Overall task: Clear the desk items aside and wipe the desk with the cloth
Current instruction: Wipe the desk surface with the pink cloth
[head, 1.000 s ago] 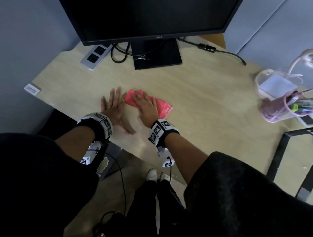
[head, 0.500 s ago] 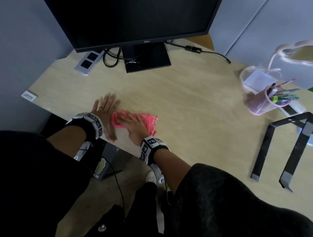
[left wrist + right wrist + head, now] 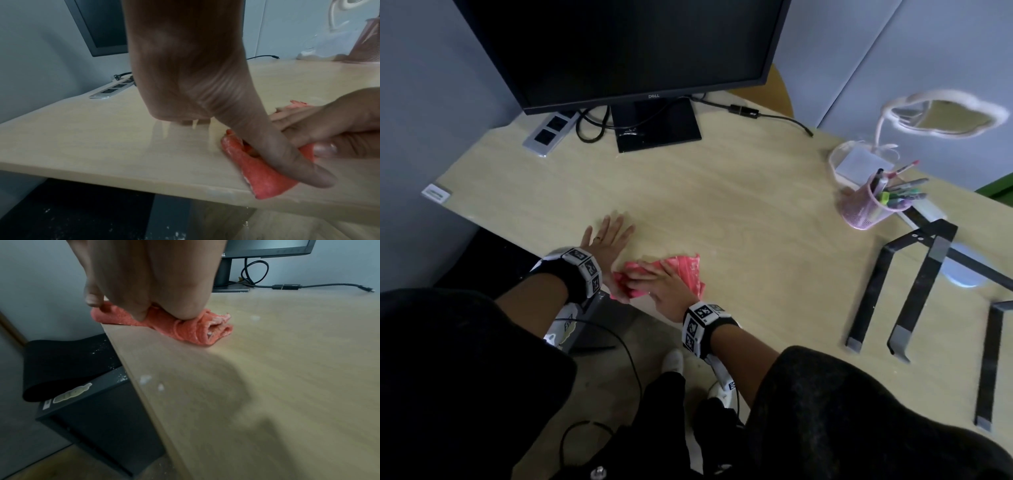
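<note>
Right hand [image 3: 667,287] presses the bunched cloth [image 3: 688,272] flat-fingered at the desk [image 3: 722,212] edge, 6 o'clock; left hand [image 3: 606,236] lies open; overshoot could drop it.

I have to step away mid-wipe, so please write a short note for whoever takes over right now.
Right hand: fingers flat, pressing the pink cloth at the desk near edge.
Left hand: flat on the desk beside the cloth, thumb touching it.
Done: pen cup, lamp and black stand sit on the right side.
Left: white specks near the front edge; wiped area cannot be judged.
</note>
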Available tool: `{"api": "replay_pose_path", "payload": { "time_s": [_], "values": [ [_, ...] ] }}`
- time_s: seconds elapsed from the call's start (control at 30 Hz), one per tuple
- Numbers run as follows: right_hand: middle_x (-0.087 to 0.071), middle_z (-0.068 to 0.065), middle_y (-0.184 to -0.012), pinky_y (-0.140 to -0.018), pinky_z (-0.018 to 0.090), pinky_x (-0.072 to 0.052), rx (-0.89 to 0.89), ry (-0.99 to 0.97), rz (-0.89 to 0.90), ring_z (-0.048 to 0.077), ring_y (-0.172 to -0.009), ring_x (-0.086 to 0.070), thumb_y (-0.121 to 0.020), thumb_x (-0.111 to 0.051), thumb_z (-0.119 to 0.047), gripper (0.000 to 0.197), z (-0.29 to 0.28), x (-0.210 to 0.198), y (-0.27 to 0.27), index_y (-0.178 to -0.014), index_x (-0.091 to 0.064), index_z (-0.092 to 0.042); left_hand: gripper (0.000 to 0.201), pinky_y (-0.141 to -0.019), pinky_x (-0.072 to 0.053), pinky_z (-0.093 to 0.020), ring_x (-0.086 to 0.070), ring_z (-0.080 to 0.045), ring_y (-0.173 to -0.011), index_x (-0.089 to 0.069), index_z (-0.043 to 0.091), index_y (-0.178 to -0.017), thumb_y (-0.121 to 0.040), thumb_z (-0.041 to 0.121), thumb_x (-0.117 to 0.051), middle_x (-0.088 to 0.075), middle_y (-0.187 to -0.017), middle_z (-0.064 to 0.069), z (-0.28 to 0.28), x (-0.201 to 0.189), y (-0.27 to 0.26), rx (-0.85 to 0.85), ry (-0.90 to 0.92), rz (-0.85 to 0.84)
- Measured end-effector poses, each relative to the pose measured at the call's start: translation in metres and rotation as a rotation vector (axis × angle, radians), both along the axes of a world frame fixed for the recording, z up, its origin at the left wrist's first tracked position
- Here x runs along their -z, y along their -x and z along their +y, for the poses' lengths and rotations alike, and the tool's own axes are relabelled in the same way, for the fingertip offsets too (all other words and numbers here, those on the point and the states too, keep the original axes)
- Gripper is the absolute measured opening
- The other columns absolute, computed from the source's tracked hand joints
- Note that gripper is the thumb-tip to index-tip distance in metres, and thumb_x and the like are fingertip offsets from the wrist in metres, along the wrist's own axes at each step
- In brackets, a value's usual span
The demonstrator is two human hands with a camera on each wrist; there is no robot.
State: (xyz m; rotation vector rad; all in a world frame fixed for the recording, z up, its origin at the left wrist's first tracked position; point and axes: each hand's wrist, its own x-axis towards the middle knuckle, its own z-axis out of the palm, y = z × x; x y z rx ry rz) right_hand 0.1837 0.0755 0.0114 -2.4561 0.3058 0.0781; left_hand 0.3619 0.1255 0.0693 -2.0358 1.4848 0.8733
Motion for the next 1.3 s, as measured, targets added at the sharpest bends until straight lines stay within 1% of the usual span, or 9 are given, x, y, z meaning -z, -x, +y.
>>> {"api": "replay_pose_path", "payload": {
  "time_s": [0.3, 0.6, 0.77, 0.9, 0.97, 1.03, 1.13, 1.2, 1.3],
  "values": [
    [-0.029, -0.012, -0.152, -0.114, 0.043, 0.007, -0.016, -0.014, 0.009, 0.014, -0.146, -0.007, -0.090, -0.049, -0.017, 0.047, 0.000, -0.002, 0.084, -0.134, -0.046, -0.032, 0.156, -0.115, 0.013, -0.052, 0.036, -0.031, -0.138, 0.028, 0.022, -0.145, -0.043, 0.070, -0.079, 0.043, -0.148, -0.008, 0.013, 0.013, 0.069, 0.038, 0.041, 0.056],
    [-0.043, -0.015, -0.143, -0.113, 0.036, 0.007, 0.129, -0.107, -0.015, 0.010, -0.143, -0.017, -0.083, -0.053, 0.001, 0.054, 0.010, -0.010, 0.166, -0.127, -0.055, -0.029, 0.152, -0.114, 0.009, -0.055, 0.031, -0.033, -0.140, 0.022, 0.023, -0.148, -0.046, 0.065, -0.082, 0.037, -0.151, -0.009, 0.002, 0.009, 0.130, 0.117, 0.066, 0.066],
    [-0.051, -0.013, -0.137, -0.113, 0.032, 0.003, 0.171, -0.148, -0.032, 0.011, -0.141, -0.024, -0.085, -0.052, 0.001, 0.046, 0.013, -0.009, 0.206, -0.121, -0.061, -0.026, 0.166, -0.112, 0.011, -0.057, 0.035, -0.031, -0.138, 0.026, 0.028, -0.146, -0.022, 0.085, -0.068, 0.040, -0.149, -0.005, -0.007, 0.010, 0.157, 0.190, 0.042, 0.116],
    [-0.059, 0.004, -0.130, -0.116, 0.029, -0.023, 0.297, -0.376, -0.090, 0.016, -0.130, -0.044, -0.082, -0.052, 0.012, 0.044, 0.007, -0.015, 0.229, -0.117, -0.064, -0.011, 0.169, -0.112, 0.012, -0.057, 0.035, -0.030, -0.139, 0.025, 0.031, -0.146, -0.005, 0.094, -0.044, 0.040, -0.150, -0.002, -0.017, 0.015, 0.178, 0.287, 0.060, 0.173],
    [-0.063, 0.010, -0.123, -0.100, 0.012, -0.038, 0.479, -0.461, -0.144, 0.010, -0.113, -0.055, -0.080, -0.054, 0.011, 0.042, 0.003, -0.023, 0.239, -0.118, -0.062, -0.005, 0.165, -0.113, 0.011, -0.057, 0.032, -0.027, -0.141, 0.018, 0.033, -0.148, -0.009, 0.094, -0.046, 0.037, -0.151, 0.001, -0.022, 0.018, 0.187, 0.296, 0.099, 0.230],
    [-0.064, 0.013, -0.115, -0.083, 0.006, -0.040, 0.720, -0.480, -0.186, 0.012, -0.100, -0.056, -0.077, -0.056, 0.008, 0.038, -0.004, -0.034, 0.250, -0.114, -0.059, -0.002, 0.157, -0.116, 0.006, -0.057, 0.023, -0.023, -0.145, 0.008, 0.035, -0.150, -0.017, 0.096, -0.047, 0.025, -0.157, 0.005, -0.029, 0.023, 0.196, 0.280, 0.181, 0.305],
    [-0.065, 0.014, -0.101, -0.071, 0.022, -0.043, 0.986, -0.503, -0.189, 0.019, -0.089, -0.056, -0.081, -0.059, -0.001, 0.022, -0.019, -0.045, 0.265, -0.102, -0.058, -0.004, 0.135, -0.119, -0.015, -0.048, -0.008, -0.013, -0.147, -0.014, 0.038, -0.149, -0.032, 0.092, -0.058, -0.011, -0.158, 0.010, -0.042, 0.022, 0.213, 0.163, 0.353, 0.557],
    [-0.065, 0.012, -0.097, -0.068, 0.022, -0.043, 1.022, -0.504, -0.183, 0.019, -0.087, -0.057, -0.082, -0.061, -0.006, 0.017, -0.026, -0.050, 0.271, -0.099, -0.060, -0.006, 0.108, -0.115, -0.030, -0.039, -0.036, -0.008, -0.135, -0.032, 0.047, -0.137, -0.042, 0.079, -0.072, -0.039, -0.145, 0.012, -0.050, 0.016, 0.228, 0.035, 0.472, 0.771],
    [-0.062, 0.011, -0.095, -0.067, 0.010, -0.038, 0.996, -0.362, -0.237, 0.018, -0.085, -0.054, -0.081, -0.062, -0.003, 0.013, -0.034, -0.053, 0.277, -0.094, -0.062, -0.006, 0.077, -0.104, -0.043, -0.034, -0.055, -0.009, -0.116, -0.049, 0.044, -0.125, -0.058, 0.045, -0.086, -0.059, -0.123, 0.008, -0.058, 0.009, 0.247, 0.036, 0.635, 0.956]
  ]
}}
